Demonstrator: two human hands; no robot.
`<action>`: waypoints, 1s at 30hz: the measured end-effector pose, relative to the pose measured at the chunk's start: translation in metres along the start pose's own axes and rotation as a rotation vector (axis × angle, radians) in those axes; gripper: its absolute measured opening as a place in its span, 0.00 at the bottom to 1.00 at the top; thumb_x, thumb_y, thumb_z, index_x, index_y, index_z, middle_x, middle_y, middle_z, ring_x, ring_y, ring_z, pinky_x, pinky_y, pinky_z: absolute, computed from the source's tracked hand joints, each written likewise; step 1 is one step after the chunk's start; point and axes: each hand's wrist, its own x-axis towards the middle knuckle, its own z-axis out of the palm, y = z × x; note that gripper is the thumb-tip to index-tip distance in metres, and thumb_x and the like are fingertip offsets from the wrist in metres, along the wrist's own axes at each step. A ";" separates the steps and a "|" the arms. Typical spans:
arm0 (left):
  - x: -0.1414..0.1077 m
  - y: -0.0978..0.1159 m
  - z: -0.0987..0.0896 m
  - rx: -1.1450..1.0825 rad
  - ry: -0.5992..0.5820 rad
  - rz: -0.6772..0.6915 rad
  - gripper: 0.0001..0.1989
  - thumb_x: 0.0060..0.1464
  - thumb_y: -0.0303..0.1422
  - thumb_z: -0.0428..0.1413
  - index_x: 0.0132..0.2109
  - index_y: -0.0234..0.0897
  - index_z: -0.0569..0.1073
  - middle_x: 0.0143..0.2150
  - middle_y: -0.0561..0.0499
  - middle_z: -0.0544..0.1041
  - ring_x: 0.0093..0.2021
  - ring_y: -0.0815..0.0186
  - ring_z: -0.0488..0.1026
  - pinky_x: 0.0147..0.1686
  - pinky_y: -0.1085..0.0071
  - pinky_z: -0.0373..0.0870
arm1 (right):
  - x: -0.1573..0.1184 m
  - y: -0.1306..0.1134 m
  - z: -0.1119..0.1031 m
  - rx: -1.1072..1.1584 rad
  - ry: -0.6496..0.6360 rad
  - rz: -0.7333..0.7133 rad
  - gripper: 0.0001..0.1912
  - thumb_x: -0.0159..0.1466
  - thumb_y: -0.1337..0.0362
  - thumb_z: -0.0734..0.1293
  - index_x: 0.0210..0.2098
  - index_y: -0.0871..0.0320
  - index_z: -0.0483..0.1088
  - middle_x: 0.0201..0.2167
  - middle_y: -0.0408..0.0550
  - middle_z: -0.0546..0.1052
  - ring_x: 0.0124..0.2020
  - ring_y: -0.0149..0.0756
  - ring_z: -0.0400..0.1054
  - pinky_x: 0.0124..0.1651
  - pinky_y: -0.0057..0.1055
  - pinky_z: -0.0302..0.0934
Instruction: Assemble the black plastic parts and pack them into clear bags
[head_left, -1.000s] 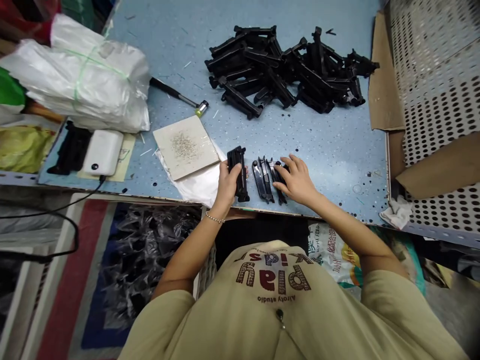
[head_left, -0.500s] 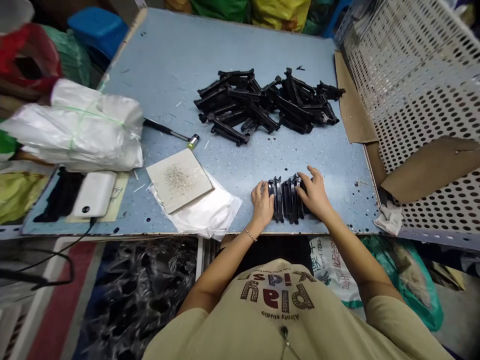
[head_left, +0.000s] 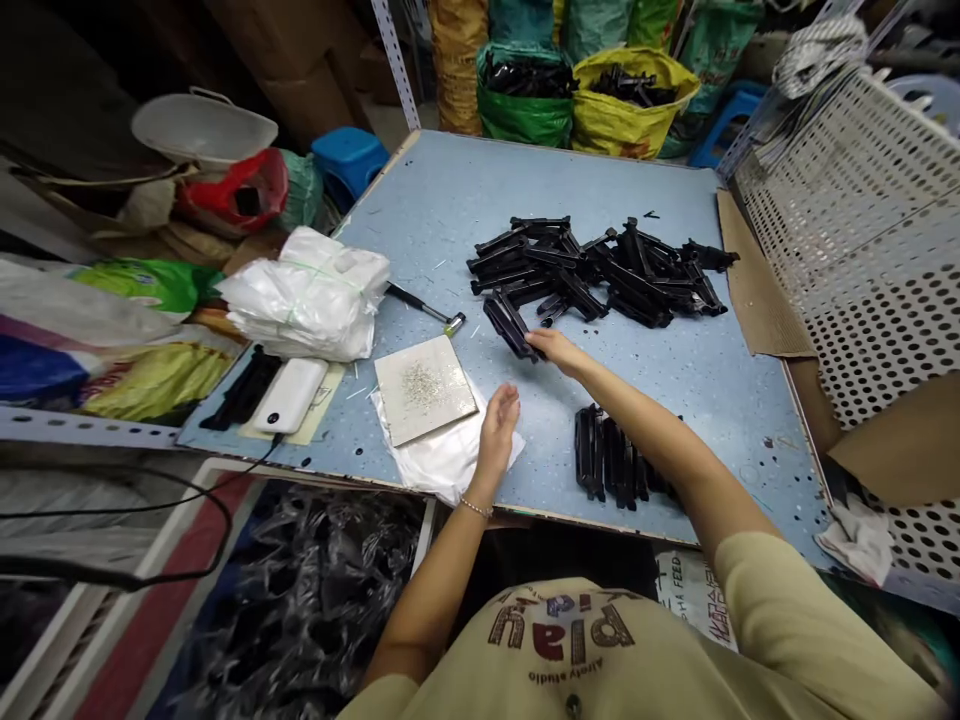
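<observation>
My right hand (head_left: 556, 350) has its fingers closed on the near end of a black plastic part (head_left: 507, 322), at the left front of a loose pile of black plastic parts (head_left: 536, 258). Whether it grips one part or two side by side I cannot tell. My left hand (head_left: 498, 425) is held up with its fingers stretched out and nothing in it, just right of a square board (head_left: 427, 388). Under my right forearm, near the front edge, several black parts stand in a row (head_left: 609, 458); the forearm hides some of the row.
The board, with pale bits on it, lies on white plastic sheets (head_left: 435, 465). A hammer (head_left: 427, 308), bundled white bags (head_left: 304, 300) and a white power bank (head_left: 291, 396) are on the left. A perforated white panel (head_left: 862, 250) borders the blue table (head_left: 435, 200) on the right.
Both hands have left the row of parts. My right hand has gone forward and left to the pile and taken hold there; my left hand has shifted left. The view has tilted up.
</observation>
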 end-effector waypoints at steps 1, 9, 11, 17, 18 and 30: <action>0.006 0.008 0.000 -0.122 -0.002 0.003 0.36 0.60 0.60 0.58 0.66 0.46 0.67 0.68 0.40 0.70 0.69 0.53 0.68 0.69 0.53 0.65 | -0.022 0.008 0.004 0.062 -0.049 0.000 0.23 0.74 0.52 0.59 0.43 0.64 0.76 0.36 0.55 0.79 0.37 0.40 0.71 0.41 0.36 0.68; -0.018 0.056 0.036 -0.388 -0.345 -0.120 0.23 0.52 0.47 0.70 0.47 0.38 0.75 0.43 0.49 0.78 0.41 0.64 0.79 0.47 0.64 0.79 | -0.169 0.039 -0.025 0.409 -0.180 -0.081 0.30 0.70 0.36 0.61 0.43 0.58 0.75 0.35 0.49 0.77 0.35 0.37 0.70 0.38 0.34 0.64; -0.032 0.060 0.042 -0.379 -0.367 -0.153 0.22 0.52 0.45 0.70 0.47 0.38 0.74 0.41 0.52 0.77 0.35 0.68 0.77 0.42 0.66 0.79 | -0.178 0.031 -0.041 0.120 0.044 -0.197 0.30 0.73 0.37 0.56 0.47 0.56 0.73 0.40 0.52 0.77 0.41 0.40 0.71 0.42 0.37 0.64; -0.057 0.061 0.050 -0.256 -0.420 -0.224 0.23 0.54 0.43 0.69 0.51 0.39 0.73 0.32 0.55 0.75 0.27 0.70 0.73 0.29 0.73 0.73 | -0.168 0.016 -0.047 -0.199 0.221 -0.367 0.31 0.76 0.39 0.48 0.35 0.55 0.67 0.32 0.50 0.73 0.35 0.40 0.67 0.39 0.36 0.59; -0.059 0.061 0.050 -0.244 -0.387 -0.215 0.23 0.54 0.43 0.69 0.51 0.39 0.73 0.31 0.56 0.74 0.27 0.71 0.73 0.29 0.73 0.72 | -0.165 0.017 -0.044 -0.127 0.193 -0.331 0.32 0.76 0.38 0.48 0.34 0.55 0.66 0.29 0.47 0.71 0.32 0.37 0.65 0.37 0.35 0.59; -0.067 0.069 0.033 -0.282 -0.158 -0.197 0.19 0.54 0.46 0.67 0.43 0.39 0.71 0.37 0.53 0.74 0.29 0.73 0.70 0.28 0.76 0.70 | -0.234 0.014 0.024 0.181 -0.346 -0.244 0.35 0.72 0.33 0.51 0.30 0.55 0.65 0.26 0.44 0.69 0.28 0.34 0.62 0.34 0.32 0.59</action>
